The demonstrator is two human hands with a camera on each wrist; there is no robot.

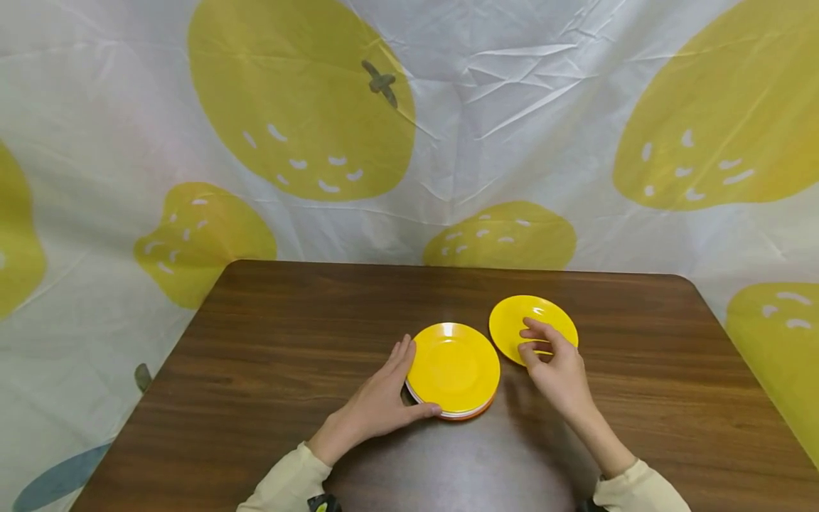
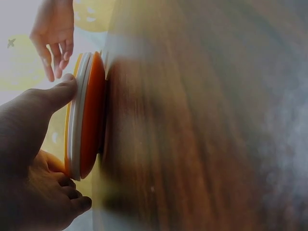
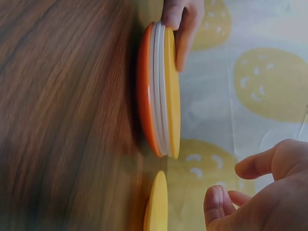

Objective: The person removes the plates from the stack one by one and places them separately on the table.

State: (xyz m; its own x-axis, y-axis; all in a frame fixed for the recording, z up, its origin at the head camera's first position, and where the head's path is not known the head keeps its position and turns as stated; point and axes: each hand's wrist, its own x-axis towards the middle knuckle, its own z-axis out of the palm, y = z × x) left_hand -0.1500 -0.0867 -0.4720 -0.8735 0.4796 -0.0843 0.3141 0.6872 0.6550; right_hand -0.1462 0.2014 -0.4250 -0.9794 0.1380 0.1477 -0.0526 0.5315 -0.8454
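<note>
A stack of plates stands on the table, with a yellow plate (image 1: 454,370) on top. White plates (image 3: 159,91) lie under it, and an orange plate (image 2: 91,125) forms the bottom. My left hand (image 1: 379,404) holds the stack from its left side, thumb at the near rim and fingers along the far left rim. Behind and to the right of the stack, a separate yellow plate (image 1: 507,323) lies on the table. Above that plate hovers my right hand (image 1: 561,373), fingers loosely bent and holding nothing. It hides part of the plate's right side.
The dark wooden table (image 1: 288,320) has rounded far corners. A white cloth (image 1: 448,142) printed with large yellow fruit hangs behind it and along its sides. Light sleeves (image 1: 291,480) cover both forearms.
</note>
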